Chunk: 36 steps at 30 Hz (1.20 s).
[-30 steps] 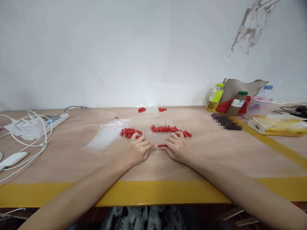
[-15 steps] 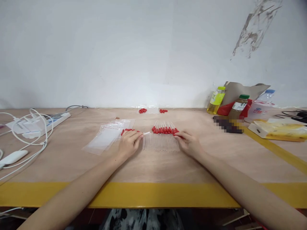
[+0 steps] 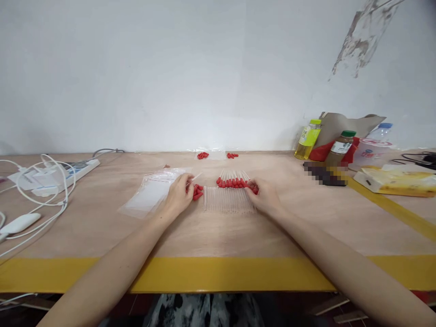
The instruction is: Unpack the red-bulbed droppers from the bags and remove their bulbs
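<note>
My left hand [image 3: 179,195] pinches a thin whitish stick [image 3: 195,176], which slants up to the right from the fingertips. Beside those fingers lies a small heap of red caps [image 3: 197,192], partly covered by the hand. My right hand [image 3: 265,195] is at the right end of a row of clear sticks with red tips [image 3: 233,183]. Its thumb and fingers close around a red piece [image 3: 255,189], mostly hidden by them. Just below the row, many bare clear sticks [image 3: 228,200] lie side by side between my hands.
Clear plastic bags [image 3: 146,195] lie left. Two small red heaps, one a left heap [image 3: 203,155], sit near the wall. A power strip [image 3: 68,177] with white cables is far left. Bottles, including a yellow one [image 3: 308,140], and a yellow-white packet [image 3: 397,181] stand right.
My left hand has shifted slightly up and left, and its stick has swung to a steeper slant. More of the red heap beside it shows. The right hand's fingers have curled in.
</note>
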### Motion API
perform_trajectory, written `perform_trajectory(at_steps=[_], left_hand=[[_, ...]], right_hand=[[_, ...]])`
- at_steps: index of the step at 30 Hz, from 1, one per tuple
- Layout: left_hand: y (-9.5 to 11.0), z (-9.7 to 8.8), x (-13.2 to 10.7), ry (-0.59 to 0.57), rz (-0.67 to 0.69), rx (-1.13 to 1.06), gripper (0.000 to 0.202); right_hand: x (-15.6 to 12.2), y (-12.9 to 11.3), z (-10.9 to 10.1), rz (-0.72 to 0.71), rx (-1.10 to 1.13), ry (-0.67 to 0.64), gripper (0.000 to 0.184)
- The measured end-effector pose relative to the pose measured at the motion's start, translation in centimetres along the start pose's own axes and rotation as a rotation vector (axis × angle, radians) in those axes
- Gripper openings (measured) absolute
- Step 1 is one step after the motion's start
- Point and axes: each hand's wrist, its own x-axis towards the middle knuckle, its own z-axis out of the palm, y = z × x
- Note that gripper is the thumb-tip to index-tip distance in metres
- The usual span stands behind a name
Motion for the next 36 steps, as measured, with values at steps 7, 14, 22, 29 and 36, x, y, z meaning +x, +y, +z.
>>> perform_trajectory(at_steps=[7, 14, 22, 29, 36], left_hand=[[1.0, 1.8, -1.2, -0.078, 0.214, -0.009, 0.015], [1.7, 2.5, -1.4, -0.157, 0.253, 0.094, 0.021], [3.5, 1.7, -1.8, -0.263, 0.262, 0.076, 0.031], [2.7, 1.2, -1.5, -0.172, 0.203, 0.047, 0.032], [1.3, -0.2, -0.9, -0.149, 0.126, 0.096, 0.027]], right_hand=[[1.0, 3.3, -1.5, 0.171, -0.1, 0.071, 0.019], [1.5, 4.4, -1.9, 0.247, -0.177, 0.088, 0.018], [1.5, 3.8, -2.3, 0.272, -0.191, 0.009, 0.021], [1.6, 3.9, -2.4, 0.346, -0.197, -0.024, 0.032], [2.6, 5.9, -2.6, 0.518, -0.092, 0.017, 0.032]])
